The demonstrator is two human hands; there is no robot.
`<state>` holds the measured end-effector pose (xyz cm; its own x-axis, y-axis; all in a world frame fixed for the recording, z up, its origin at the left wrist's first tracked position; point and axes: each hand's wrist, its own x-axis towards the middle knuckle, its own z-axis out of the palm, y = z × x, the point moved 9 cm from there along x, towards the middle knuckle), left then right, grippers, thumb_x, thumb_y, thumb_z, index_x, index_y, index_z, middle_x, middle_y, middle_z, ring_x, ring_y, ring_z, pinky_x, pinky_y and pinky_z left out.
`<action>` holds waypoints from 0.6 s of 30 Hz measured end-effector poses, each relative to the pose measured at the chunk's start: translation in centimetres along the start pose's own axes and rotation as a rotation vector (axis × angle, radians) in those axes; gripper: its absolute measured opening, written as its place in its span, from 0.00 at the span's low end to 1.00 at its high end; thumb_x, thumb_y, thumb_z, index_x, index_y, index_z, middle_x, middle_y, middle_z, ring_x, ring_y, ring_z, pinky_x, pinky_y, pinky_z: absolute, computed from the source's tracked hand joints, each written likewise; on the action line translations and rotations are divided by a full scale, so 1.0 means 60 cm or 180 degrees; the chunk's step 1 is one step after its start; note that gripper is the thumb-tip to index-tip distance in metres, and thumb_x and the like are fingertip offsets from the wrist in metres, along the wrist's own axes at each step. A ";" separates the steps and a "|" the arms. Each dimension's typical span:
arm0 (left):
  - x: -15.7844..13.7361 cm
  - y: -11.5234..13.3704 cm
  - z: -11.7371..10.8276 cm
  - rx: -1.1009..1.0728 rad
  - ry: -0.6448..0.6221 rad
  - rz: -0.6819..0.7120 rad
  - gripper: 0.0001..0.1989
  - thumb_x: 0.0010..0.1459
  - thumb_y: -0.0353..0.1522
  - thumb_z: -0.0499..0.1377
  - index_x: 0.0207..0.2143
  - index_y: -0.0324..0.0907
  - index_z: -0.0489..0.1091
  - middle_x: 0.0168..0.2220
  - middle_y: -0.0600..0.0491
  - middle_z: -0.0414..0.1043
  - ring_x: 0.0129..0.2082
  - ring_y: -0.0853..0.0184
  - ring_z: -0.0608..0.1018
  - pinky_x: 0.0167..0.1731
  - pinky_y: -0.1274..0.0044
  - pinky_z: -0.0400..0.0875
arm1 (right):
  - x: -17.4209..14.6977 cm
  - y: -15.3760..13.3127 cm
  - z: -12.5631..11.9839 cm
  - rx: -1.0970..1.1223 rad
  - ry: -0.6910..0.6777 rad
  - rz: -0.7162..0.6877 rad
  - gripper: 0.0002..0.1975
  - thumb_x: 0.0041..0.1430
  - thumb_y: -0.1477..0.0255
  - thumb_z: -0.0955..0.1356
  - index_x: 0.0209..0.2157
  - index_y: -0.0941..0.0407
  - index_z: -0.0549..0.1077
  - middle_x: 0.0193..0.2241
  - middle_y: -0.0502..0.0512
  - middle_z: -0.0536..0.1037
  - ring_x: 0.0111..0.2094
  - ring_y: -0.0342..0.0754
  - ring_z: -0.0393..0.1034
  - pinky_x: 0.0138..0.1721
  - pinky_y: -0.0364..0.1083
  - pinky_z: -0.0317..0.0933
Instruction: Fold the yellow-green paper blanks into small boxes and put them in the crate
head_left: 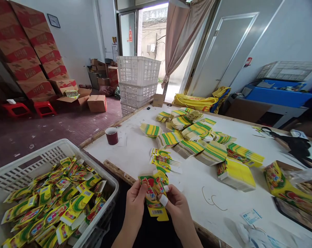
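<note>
A small yellow, green and red printed carton (152, 196), looking mostly flat with a barcode flap at its lower end, is held between both hands above the table's near edge. My left hand (135, 199) pinches its left side, thumb on the printed face. On the right side, my right hand (175, 201) grips it with thumb and fingers; white wrapping covers the thumb tip and a fingertip. Just beyond lies a small fanned pile of similar cartons (163, 159). Formed cartons (68, 206) fill the white plastic crate (65, 146) at my left.
Bundles of flat cartons (197, 132) cover the table's middle. A dark red mug (111, 136) stands near its left edge. Rubber bands (217, 206) and an open box (282, 186) lie to the right. Stacked white crates (137, 74) rise beyond the table.
</note>
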<state>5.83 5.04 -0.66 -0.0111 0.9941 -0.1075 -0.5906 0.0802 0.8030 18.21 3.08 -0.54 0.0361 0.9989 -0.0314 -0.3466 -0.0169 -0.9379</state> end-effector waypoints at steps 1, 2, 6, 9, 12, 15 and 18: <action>0.000 -0.001 0.001 0.0054 -0.0022 -0.0006 0.15 0.49 0.42 0.67 0.34 0.41 0.77 0.30 0.53 0.79 0.30 0.67 0.78 0.35 0.77 0.74 | 0.000 -0.001 -0.005 0.0002 0.0050 0.0015 0.15 0.44 0.62 0.76 0.26 0.55 0.69 0.24 0.47 0.74 0.26 0.44 0.68 0.31 0.44 0.65; -0.001 -0.001 0.002 0.0102 -0.0037 -0.0003 0.14 0.49 0.42 0.67 0.33 0.41 0.77 0.30 0.52 0.79 0.30 0.66 0.78 0.35 0.77 0.74 | 0.000 -0.002 -0.008 -0.0027 0.0062 0.0027 0.16 0.43 0.63 0.76 0.26 0.55 0.69 0.23 0.46 0.74 0.26 0.44 0.68 0.31 0.44 0.65; -0.001 0.002 0.001 0.0270 -0.0060 -0.0043 0.17 0.49 0.43 0.66 0.38 0.41 0.77 0.36 0.50 0.80 0.38 0.62 0.79 0.41 0.75 0.74 | 0.001 -0.020 -0.023 -0.0610 0.0047 -0.0171 0.12 0.48 0.64 0.73 0.26 0.55 0.69 0.23 0.48 0.73 0.26 0.44 0.67 0.30 0.44 0.65; 0.004 0.023 0.004 0.0720 -0.0235 0.0170 0.18 0.50 0.42 0.65 0.41 0.43 0.75 0.40 0.50 0.79 0.43 0.62 0.78 0.44 0.75 0.72 | 0.000 -0.065 -0.046 -0.1810 0.0160 -0.0952 0.07 0.52 0.72 0.69 0.23 0.54 0.67 0.21 0.46 0.68 0.23 0.43 0.62 0.25 0.41 0.60; 0.006 0.039 0.010 0.1719 -0.0518 0.0311 0.11 0.53 0.38 0.62 0.35 0.40 0.75 0.33 0.50 0.78 0.35 0.63 0.78 0.39 0.74 0.72 | -0.010 -0.106 -0.054 -0.2942 0.0108 -0.1800 0.08 0.52 0.81 0.64 0.25 0.54 0.67 0.24 0.48 0.70 0.26 0.44 0.65 0.27 0.40 0.60; -0.002 0.053 0.023 0.2669 -0.0761 0.0473 0.17 0.52 0.33 0.61 0.46 0.41 0.71 0.46 0.46 0.75 0.46 0.58 0.76 0.49 0.69 0.69 | -0.025 -0.130 -0.050 -0.3642 0.0126 -0.2342 0.14 0.52 0.86 0.60 0.29 0.53 0.69 0.28 0.50 0.74 0.30 0.45 0.67 0.31 0.41 0.61; -0.021 0.056 0.045 0.3394 -0.1391 0.0535 0.33 0.48 0.29 0.63 0.58 0.42 0.61 0.60 0.42 0.62 0.61 0.54 0.64 0.61 0.63 0.56 | -0.041 -0.137 -0.024 -0.4057 0.0014 -0.2654 0.16 0.54 0.87 0.59 0.29 0.53 0.69 0.28 0.50 0.75 0.31 0.46 0.67 0.34 0.44 0.60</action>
<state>6.03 4.27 3.79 0.3772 0.9216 0.0916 0.3723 -0.2414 0.8962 22.33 0.71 6.77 -0.1901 0.7424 0.6425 0.7880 0.5057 -0.3512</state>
